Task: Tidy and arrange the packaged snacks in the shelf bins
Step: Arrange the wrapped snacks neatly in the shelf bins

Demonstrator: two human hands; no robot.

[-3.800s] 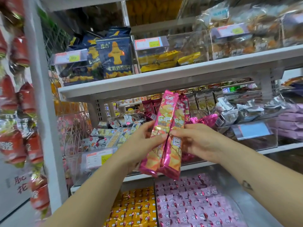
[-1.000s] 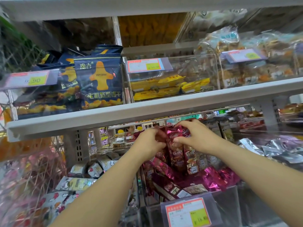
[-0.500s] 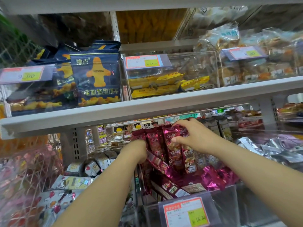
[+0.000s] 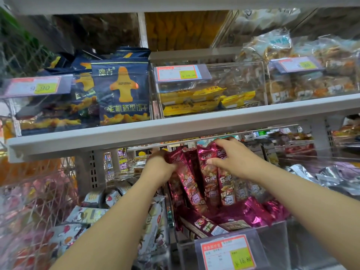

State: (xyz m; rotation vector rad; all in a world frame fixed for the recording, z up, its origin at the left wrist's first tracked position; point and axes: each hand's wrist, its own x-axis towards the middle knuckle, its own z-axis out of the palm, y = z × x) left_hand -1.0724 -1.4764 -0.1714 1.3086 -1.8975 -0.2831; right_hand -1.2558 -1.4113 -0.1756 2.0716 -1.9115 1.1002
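Shop shelving fills the head view, and both arms reach under a white shelf into a clear bin of magenta packs. The left hand is curled round the top of the leftmost upright pack. The right hand is clamped on the tops of the next ones, thumb on the front and fingers over the crimped ends. These packs stand on end below and between the hands, leaning a little left. More lie flat in front of them, nearer the wrists.

The likely trouble is the row itself. The upright packs lean on one another, so letting go on one side would probably let them fan over onto the flat ones. The foil looks slick, and a pinch on the crimp alone may slip. A hard squeeze could crush whatever is inside.

Room is tight. The shelf edge sits just above the knuckles, so lifting a pack means drawing it toward the body first. Just left of the left wrist is the bin wall, with white packs beyond it. The bin front and its tag lie below the right forearm. The clearest way out is back along the arms.
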